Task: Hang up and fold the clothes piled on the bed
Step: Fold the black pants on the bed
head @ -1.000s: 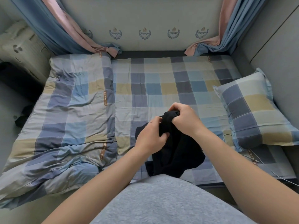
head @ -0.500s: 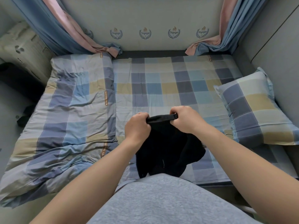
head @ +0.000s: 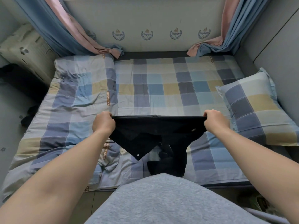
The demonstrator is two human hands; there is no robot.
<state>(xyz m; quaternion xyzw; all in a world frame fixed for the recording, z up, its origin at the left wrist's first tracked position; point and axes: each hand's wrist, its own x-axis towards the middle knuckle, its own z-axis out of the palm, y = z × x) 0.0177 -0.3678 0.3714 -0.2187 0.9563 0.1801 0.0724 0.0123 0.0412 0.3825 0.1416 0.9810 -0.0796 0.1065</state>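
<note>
your left hand (head: 103, 122) and right hand (head: 216, 121) each grip one end of the top edge of the black garment (head: 145, 133). the fingers curl over the far side of the hem, so only knuckles and the backs of the hands show. the garment hangs above the near half of the bed (head: 161, 88), between the folded quilt (head: 72, 102) on the left and the pillow (head: 257, 109) on the right. its lower end drops behind your grey top (head: 161, 199) and is hidden, so you cannot tell whether it touches the sheet. the dark folds run together and the garment type cannot be read with certainty. a dark object on the floor at the left edge is too dim to identify.

compared with half a second ago, your hands have moved from close together to well apart. the top edge, then a short bunched strip, is now pulled into one straight, taut line, and the cloth below has opened out.
</note>
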